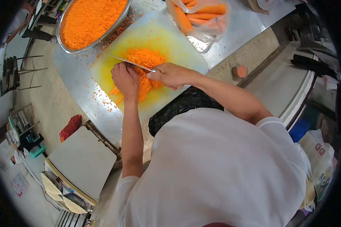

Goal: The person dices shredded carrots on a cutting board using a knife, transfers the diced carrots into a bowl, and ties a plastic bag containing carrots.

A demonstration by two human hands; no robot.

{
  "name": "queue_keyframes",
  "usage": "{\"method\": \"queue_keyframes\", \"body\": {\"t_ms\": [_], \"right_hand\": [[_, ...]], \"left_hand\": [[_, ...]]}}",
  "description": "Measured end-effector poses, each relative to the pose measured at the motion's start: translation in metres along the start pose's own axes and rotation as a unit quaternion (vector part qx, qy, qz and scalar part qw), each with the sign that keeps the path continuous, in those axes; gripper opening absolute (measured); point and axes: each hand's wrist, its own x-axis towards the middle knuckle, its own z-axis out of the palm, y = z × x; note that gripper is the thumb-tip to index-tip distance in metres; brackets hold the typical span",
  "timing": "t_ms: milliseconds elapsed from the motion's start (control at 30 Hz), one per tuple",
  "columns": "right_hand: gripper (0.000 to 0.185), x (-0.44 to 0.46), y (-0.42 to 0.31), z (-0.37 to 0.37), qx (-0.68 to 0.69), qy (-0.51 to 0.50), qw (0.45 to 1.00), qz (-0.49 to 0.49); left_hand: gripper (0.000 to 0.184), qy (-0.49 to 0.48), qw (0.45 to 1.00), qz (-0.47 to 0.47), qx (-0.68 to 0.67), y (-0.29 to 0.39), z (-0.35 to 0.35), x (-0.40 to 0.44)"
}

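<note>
My right hand grips the handle of a knife, its blade reaching left across the chopped carrot. Fingers bent, my left hand presses down on carrot strips beside the blade. Finely chopped carrot lies on the far side of the knife, and longer carrot strips lie on the near side, partly under my hands. All of this rests on a yellow-stained white cutting board. The fingertips of my left hand are hidden from view.
A metal bowl heaped with chopped carrot stands at the far left of the metal table. Whole carrots in a plastic bag lie at the far right. A black plastic bag hangs at the near edge. Other people are at the left.
</note>
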Motion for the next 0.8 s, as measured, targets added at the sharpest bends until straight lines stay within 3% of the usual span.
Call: {"method": "queue_keyframes", "body": {"t_ms": [400, 600, 667, 800], "right_hand": [[0.051, -0.027, -0.019, -0.007, 0.018, -0.010, 0.999, 0.039], [0.051, 0.016, 0.022, 0.015, -0.001, 0.018, 1.000, -0.006], [0.047, 0.011, 0.022, 0.017, 0.010, 0.023, 1.000, -0.006], [0.043, -0.016, 0.009, 0.014, 0.054, 0.009, 0.999, 0.001]], "left_hand": [[0.013, 0.011, 0.999, 0.000, -0.031, 0.002, 0.002, -0.001], [0.015, -0.014, 0.999, -0.008, -0.027, -0.004, -0.011, -0.006], [0.018, 0.023, 0.999, 0.013, -0.021, 0.004, -0.016, -0.013], [0.018, 0.000, 1.000, 0.010, 0.013, 0.022, -0.008, -0.037]]}}
